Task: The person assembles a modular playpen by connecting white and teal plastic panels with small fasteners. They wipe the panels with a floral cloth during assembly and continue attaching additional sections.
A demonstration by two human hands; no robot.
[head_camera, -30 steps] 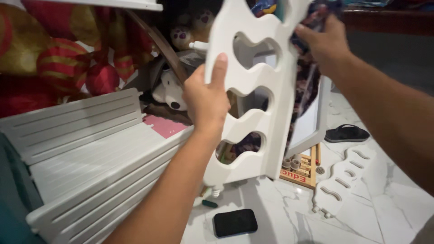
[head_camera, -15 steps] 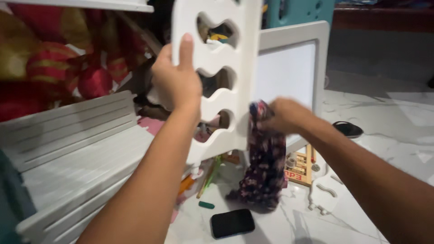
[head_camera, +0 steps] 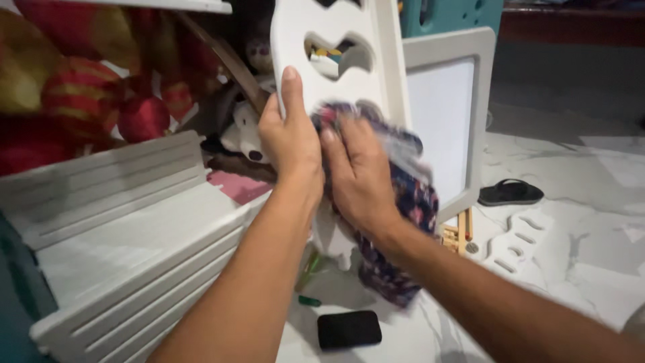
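The left hand (head_camera: 290,138) holds a white panel with wavy cut-outs (head_camera: 332,40) upright, its grip closed on the panel's left edge with the thumb pointing up along the front. The right hand (head_camera: 359,176) lies flat against the panel's face just beside the left hand, fingers spread and pressing a dark patterned cloth (head_camera: 403,222) onto it; the grip is wide and flat, pinning the cloth rather than clasping it, and the cloth's loose end hangs blurred below the wrist. Behind the panel stands a white board in a white frame (head_camera: 443,114). To the left lies a white slatted piece (head_camera: 114,235), with red and gold cushions (head_camera: 74,94) and a stuffed toy (head_camera: 245,131) beyond. On the marble floor (head_camera: 578,235) lie a black rectangular eraser (head_camera: 349,329), a black sandal (head_camera: 510,193) and another white cut-out panel (head_camera: 517,238).
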